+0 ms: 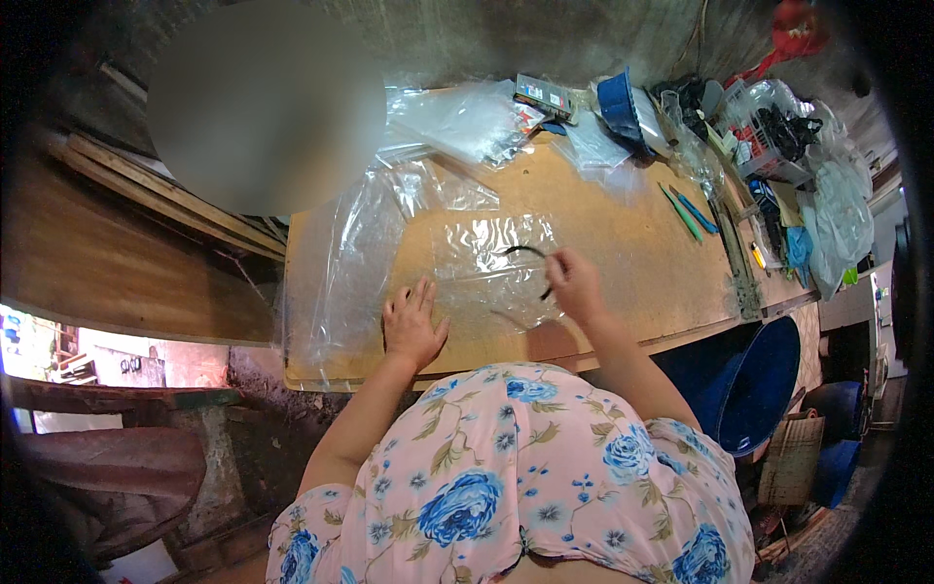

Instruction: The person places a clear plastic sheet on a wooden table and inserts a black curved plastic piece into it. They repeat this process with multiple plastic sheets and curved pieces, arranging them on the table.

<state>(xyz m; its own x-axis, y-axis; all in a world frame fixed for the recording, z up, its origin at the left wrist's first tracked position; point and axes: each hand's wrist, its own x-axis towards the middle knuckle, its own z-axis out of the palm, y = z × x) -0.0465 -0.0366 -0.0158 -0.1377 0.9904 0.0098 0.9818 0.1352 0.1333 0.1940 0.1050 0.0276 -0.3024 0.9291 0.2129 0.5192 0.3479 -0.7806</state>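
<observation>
My right hand (576, 284) is closed around a thin, curved black strip (527, 249), whose ends stick out on either side of the fingers. It is held above a clear plastic bag or sheet (477, 243) on the wooden tabletop (637, 248); I cannot tell whether the strip touches the plastic. Fingers spread, my left hand (414, 326) lies flat on the table by the near left edge of that plastic. Further left, a larger clear plastic sheet (336, 263) covers the table's left side.
Stacked clear bags (452, 122), a small box (543, 95) and a blue basin (623, 109) sit at the back. Green (681, 212) and blue pen-like tools (694, 208) lie right, before a metal bar (735, 258) and a cluttered basket (773, 146). A blue drum (759, 384) stands below the right edge.
</observation>
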